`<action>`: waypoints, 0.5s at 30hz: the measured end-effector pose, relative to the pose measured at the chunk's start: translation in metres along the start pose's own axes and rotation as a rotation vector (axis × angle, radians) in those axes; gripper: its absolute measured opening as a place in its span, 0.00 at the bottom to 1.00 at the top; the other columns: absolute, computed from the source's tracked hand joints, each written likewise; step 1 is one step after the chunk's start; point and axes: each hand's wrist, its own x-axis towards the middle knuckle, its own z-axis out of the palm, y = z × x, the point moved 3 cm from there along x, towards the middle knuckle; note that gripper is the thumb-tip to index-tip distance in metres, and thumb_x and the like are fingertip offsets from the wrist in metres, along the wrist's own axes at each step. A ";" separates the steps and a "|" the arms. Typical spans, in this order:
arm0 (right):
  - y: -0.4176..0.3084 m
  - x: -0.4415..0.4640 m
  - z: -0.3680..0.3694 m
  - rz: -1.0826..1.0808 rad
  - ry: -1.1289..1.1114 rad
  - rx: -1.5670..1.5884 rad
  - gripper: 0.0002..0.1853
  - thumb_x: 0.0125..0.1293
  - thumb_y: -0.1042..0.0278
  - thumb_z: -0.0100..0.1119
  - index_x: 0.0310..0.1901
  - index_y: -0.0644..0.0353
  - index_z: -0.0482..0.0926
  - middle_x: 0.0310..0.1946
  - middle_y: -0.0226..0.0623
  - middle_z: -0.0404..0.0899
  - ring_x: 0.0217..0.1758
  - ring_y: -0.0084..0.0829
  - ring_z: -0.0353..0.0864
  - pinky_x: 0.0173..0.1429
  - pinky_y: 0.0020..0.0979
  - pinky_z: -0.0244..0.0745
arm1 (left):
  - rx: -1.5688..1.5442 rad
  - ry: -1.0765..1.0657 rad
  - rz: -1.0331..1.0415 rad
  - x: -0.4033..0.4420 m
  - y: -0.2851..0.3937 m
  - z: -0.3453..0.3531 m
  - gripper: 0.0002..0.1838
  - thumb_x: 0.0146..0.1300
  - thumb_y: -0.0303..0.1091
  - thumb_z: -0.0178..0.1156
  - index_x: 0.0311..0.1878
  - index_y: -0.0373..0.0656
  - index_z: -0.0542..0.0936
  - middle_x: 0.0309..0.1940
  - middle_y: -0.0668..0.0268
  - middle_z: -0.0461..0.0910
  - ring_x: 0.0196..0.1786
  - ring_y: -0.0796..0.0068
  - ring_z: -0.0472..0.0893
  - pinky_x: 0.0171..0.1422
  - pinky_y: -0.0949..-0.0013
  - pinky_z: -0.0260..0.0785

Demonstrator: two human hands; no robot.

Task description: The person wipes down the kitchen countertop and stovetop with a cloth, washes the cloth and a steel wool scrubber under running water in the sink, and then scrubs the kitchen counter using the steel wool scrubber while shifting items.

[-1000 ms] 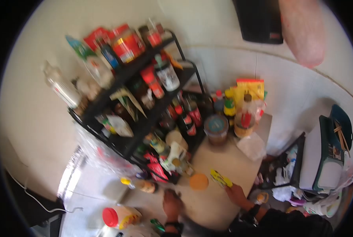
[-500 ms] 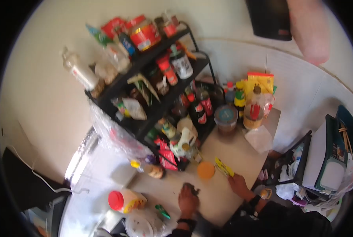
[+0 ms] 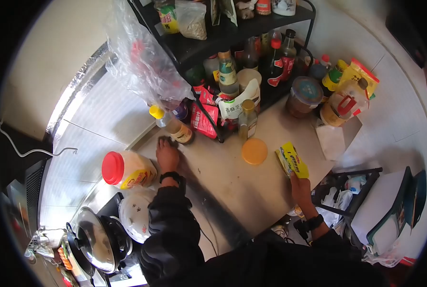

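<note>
My left hand [image 3: 167, 157] is pressed down at the counter's back left, closed on a small dark rag [image 3: 165, 140] that shows only partly past the fingers. Just beside it stands a yellow-capped bottle [image 3: 176, 130]. At the right, my right hand [image 3: 300, 187] grips the lower end of a yellow packet [image 3: 292, 160], its printed face up, above the counter [image 3: 232, 196]. Between the hands lies a round orange lid [image 3: 254, 151]. A small glass bottle [image 3: 248, 120] stands behind that lid.
A black rack [image 3: 242, 36] of bottles and packets stands at the back. A red-lidded jar [image 3: 127, 171], a white bowl [image 3: 136, 215] and a lidded pan [image 3: 96, 239] are at left. A tub [image 3: 303, 95], an oil bottle [image 3: 340, 107] and white paper [image 3: 331, 142] sit at back right.
My left hand has slid with the rag toward the counter's back left, beside the yellow-capped bottle. My right hand still holds the yellow packet. The camera has tilted down and moved closer.
</note>
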 end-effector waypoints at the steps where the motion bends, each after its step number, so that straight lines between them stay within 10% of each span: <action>1: 0.003 0.001 0.001 -0.004 0.014 0.021 0.20 0.73 0.57 0.50 0.35 0.70 0.77 0.15 0.46 0.72 0.17 0.42 0.73 0.25 0.40 0.65 | 0.003 -0.002 -0.003 0.010 -0.010 0.007 0.21 0.59 0.33 0.54 0.55 0.35 0.76 0.63 0.50 0.73 0.66 0.48 0.70 0.68 0.51 0.65; 7: 0.011 0.004 0.012 0.058 -0.007 0.091 0.20 0.74 0.58 0.50 0.46 0.73 0.76 0.20 0.34 0.73 0.22 0.23 0.68 0.27 0.34 0.63 | -0.107 -0.044 0.033 0.041 -0.020 0.003 0.21 0.59 0.30 0.51 0.56 0.38 0.76 0.61 0.52 0.74 0.66 0.48 0.70 0.69 0.53 0.64; 10: -0.004 0.010 0.015 -0.061 0.073 0.162 0.18 0.73 0.59 0.51 0.39 0.71 0.76 0.16 0.42 0.71 0.17 0.36 0.70 0.24 0.38 0.63 | -0.189 -0.026 0.073 0.028 -0.009 -0.009 0.21 0.57 0.29 0.51 0.55 0.39 0.77 0.59 0.52 0.75 0.63 0.49 0.72 0.68 0.53 0.66; 15: -0.005 0.016 0.014 0.060 -0.018 0.055 0.23 0.74 0.55 0.50 0.35 0.73 0.76 0.14 0.37 0.69 0.18 0.27 0.67 0.25 0.37 0.63 | -0.331 -0.082 0.074 -0.041 0.031 -0.023 0.21 0.53 0.30 0.58 0.53 0.40 0.79 0.58 0.52 0.76 0.61 0.48 0.74 0.64 0.53 0.69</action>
